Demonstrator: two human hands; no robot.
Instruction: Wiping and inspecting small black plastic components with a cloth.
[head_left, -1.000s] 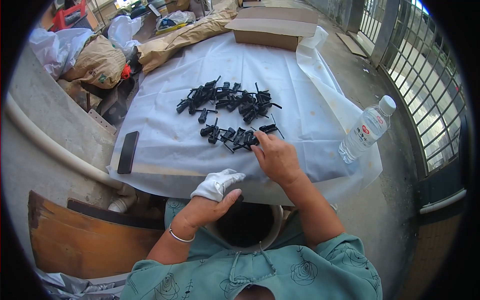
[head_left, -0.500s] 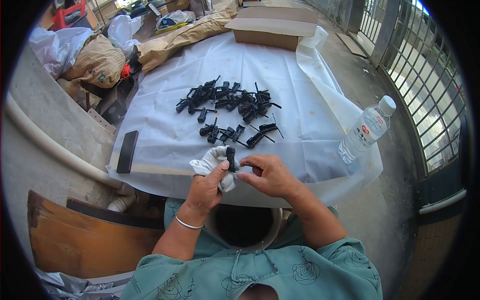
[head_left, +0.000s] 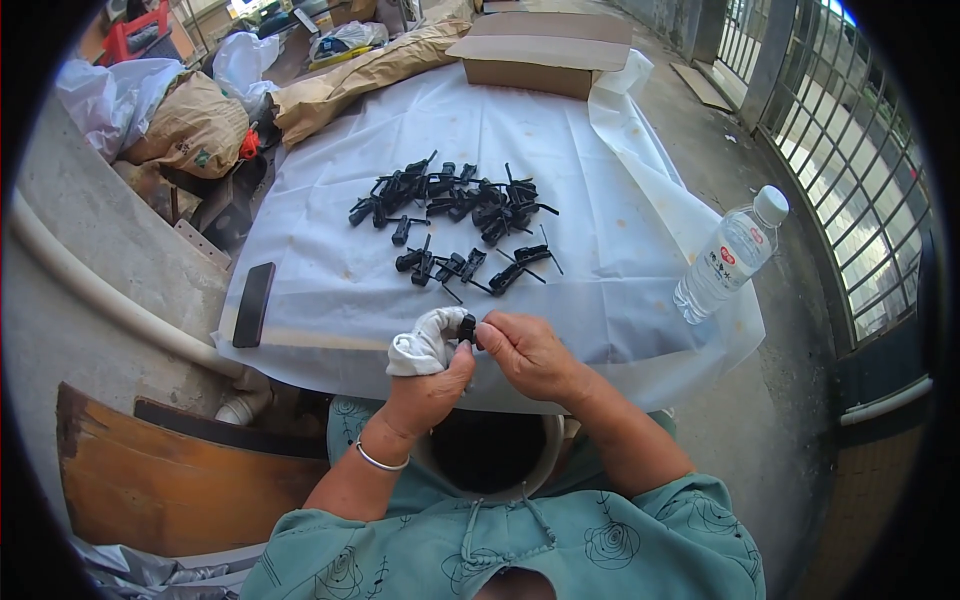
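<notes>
Near the front edge of the table, my left hand (head_left: 435,385) grips a small black plastic part (head_left: 467,327) between its bare thumb and its covered fingers. White glove-like cloth (head_left: 423,343) wraps those fingers. My right hand (head_left: 530,355) is closed, its thumb and forefinger pinching the right side of the same part. The fingertips hide much of the part. Farther up the table lies a loose pile of similar black plastic parts (head_left: 490,205), some with thin rods sticking out. A few more black parts (head_left: 518,268) lie closer to my hands.
White sheeting (head_left: 330,210) covers the table. A dark flat phone-like slab (head_left: 254,305) lies at the left edge, and a clear water bottle (head_left: 732,255) stands at the right. An open cardboard box (head_left: 530,75) sits at the far end. Below the table edge is a dark-filled bucket (head_left: 490,452).
My right hand has moved left and closed onto the black part, which was a little apart from it. My left hand has turned, tilting the part so less of it shows.
</notes>
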